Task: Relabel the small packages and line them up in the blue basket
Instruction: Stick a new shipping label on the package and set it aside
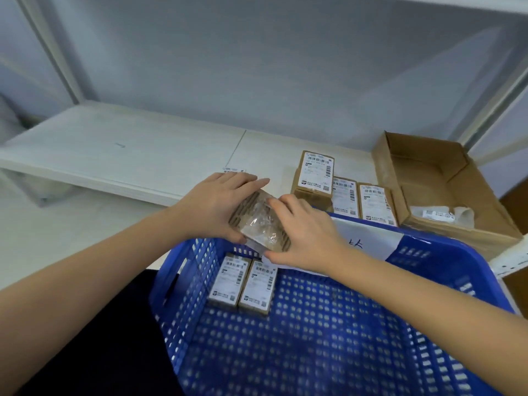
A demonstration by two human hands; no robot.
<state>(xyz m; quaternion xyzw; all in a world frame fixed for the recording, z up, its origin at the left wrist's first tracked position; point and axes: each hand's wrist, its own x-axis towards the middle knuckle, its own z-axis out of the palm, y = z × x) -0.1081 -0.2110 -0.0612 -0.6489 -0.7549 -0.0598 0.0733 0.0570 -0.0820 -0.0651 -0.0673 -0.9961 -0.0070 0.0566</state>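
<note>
Above the far rim of the blue basket [328,324], the left hand [213,205] and right hand [303,232] both grip a small package [258,222], brown with clear film showing. Two labelled packages [241,282] already lie side by side inside, at the far left. If the glossy film slips, the package could drop onto that pair and knock the row askew.

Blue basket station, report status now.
Left hand, right hand both gripping package over blue basket. Two labelled packages inside. Nothing blocking.
</note>
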